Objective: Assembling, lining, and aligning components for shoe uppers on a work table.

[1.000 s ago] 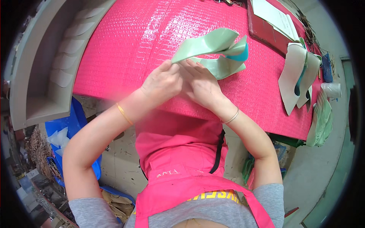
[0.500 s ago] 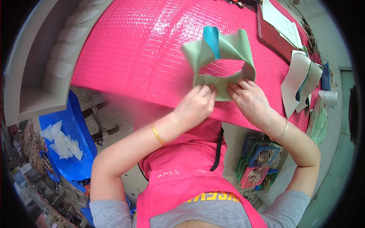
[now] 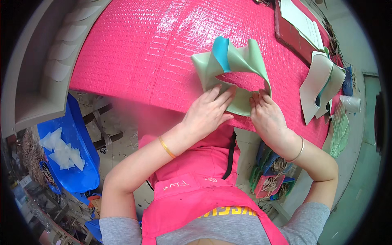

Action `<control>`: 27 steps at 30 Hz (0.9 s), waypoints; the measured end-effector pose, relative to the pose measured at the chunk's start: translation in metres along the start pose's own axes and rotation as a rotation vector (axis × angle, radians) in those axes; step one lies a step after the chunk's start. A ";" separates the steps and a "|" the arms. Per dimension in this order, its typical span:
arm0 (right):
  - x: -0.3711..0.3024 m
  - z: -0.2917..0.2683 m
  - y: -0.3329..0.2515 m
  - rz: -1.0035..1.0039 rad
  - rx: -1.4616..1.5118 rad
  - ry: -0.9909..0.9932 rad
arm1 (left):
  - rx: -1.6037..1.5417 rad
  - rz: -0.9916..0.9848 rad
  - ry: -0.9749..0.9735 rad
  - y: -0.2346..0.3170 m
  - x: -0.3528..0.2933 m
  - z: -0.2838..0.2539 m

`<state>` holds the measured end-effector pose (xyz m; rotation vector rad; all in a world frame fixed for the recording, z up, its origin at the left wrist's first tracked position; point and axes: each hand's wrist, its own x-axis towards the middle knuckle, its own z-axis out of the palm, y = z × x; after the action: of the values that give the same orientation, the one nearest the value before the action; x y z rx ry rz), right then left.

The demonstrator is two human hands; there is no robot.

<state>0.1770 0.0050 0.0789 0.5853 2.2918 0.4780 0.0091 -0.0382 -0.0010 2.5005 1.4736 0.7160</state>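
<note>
A pale green, leather-like piece (image 3: 248,61) stands as a bent loop near the front edge of the pink table, its smooth folds rising at the far side. A teal strip (image 3: 221,54) folds over at its back. My left hand (image 3: 207,108) rests on the near left part of the piece, fingers stretched out and thumb apart. At the near right, my right hand (image 3: 268,113) has its fingers bent together over the edge of the piece; its thumb is hidden.
The pink textured table (image 3: 134,61) spreads ahead. More green and grey cut pieces (image 3: 314,83) lie at the right, near an open notebook (image 3: 300,20). A grey shelf box (image 3: 45,100) stands left. Below are a blue tray (image 3: 83,151) with whitish triangles and small baskets (image 3: 267,185).
My left hand's fingers have straightened and spread out from a bent grip. The green piece and my right hand sit slightly lower in the picture.
</note>
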 end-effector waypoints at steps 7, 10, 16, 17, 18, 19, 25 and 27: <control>-0.001 -0.005 -0.001 -0.065 -0.064 0.144 | 0.001 -0.087 -0.069 0.023 0.018 0.004; -0.001 0.000 0.003 -0.098 0.022 0.116 | -0.021 -0.023 0.137 0.023 0.014 0.022; 0.003 -0.017 0.016 -0.240 0.108 0.178 | -0.136 -0.018 0.097 0.032 0.020 0.013; 0.003 -0.025 0.027 -0.235 0.100 0.186 | -0.210 -0.098 -0.029 0.036 0.027 0.011; 0.005 -0.035 0.037 -0.276 0.234 0.303 | -0.216 -0.177 0.035 0.038 0.031 0.015; 0.003 -0.040 0.048 -0.309 0.369 0.410 | -0.205 -0.179 0.045 0.039 0.035 0.009; 0.050 -0.026 0.060 0.168 1.357 1.113 | -2.024 -0.682 0.610 0.057 0.007 -0.033; 0.087 -0.012 0.045 -0.009 1.380 0.792 | -1.996 -0.941 0.285 0.057 -0.035 -0.020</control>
<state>0.1247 0.0861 0.0615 1.1266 3.1372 -1.2385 0.0302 -0.0988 0.0254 0.2059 0.7686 1.2469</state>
